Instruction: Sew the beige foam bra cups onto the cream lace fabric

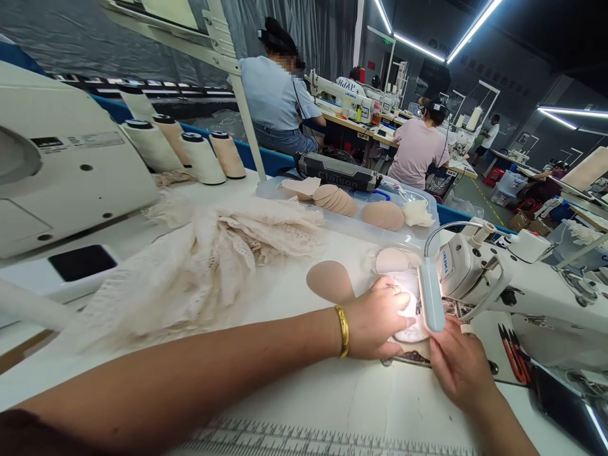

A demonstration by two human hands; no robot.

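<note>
1. Left hand (377, 316) is flat on a pale fabric piece (412, 313), fingers spread and pressing it onto the tabletop (332, 392) right at the sewing machine (522, 285). It's pinning the piece down more than gripping it. Gold bracelet (342, 330) on that wrist.
2. Right hand (458, 364) sits at the near edge of the same piece, just below the machine's little lamp (431, 294). Fingers look curled against the fabric edge, but from my feed I can't tell if they're actually pinching it or only touching.
3. So the fabric piece lies between both hands, under the lamp's glare, right by the needle area. The glare washes out the detail there.
4. Just left of the left hand there's a tan foam cup (330, 280) lying flat on the tabletop, and another paler one (392, 259) just behind the hands.
5. Further left, a big heap of cream lace (213, 259) sprawls across the tabletop.
6. Behind that, a clear plastic tray (294, 190) holds more tan pads stacked in rows.
7. Four thread cones (190, 152) stand upright at the back left, next to a big white machine body (61, 171).
8. Other people are sitting at sewing stations in the background, backs to me, well apart from my hands.
</note>
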